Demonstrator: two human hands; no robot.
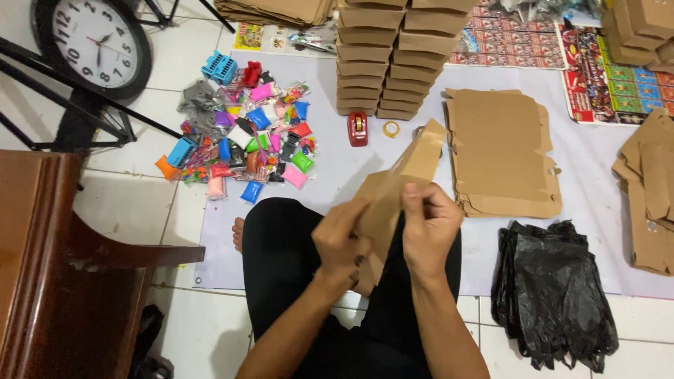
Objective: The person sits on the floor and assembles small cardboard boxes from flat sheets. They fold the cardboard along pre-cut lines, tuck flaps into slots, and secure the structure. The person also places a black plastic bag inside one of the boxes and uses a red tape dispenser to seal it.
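Both hands gripping one flat cardboard blank (400, 189) over the lap, at the mat's (330, 175) near edge. Left hand (342, 242) pinches its lower left edge, right hand (430, 228) closed on the right edge; blank tilts up and away to the right. Flat blanks pile (502, 151) on the mat just right of it, black bags (551, 295) at the near right corner. Folded box stacks (390, 60) at the far edge, tape dispenser (357, 129) in front. Colourful packets (246, 137) at the left edge.

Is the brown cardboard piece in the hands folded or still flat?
Partly folded: the brown cardboard piece bends along a crease between the left hand and right hand.
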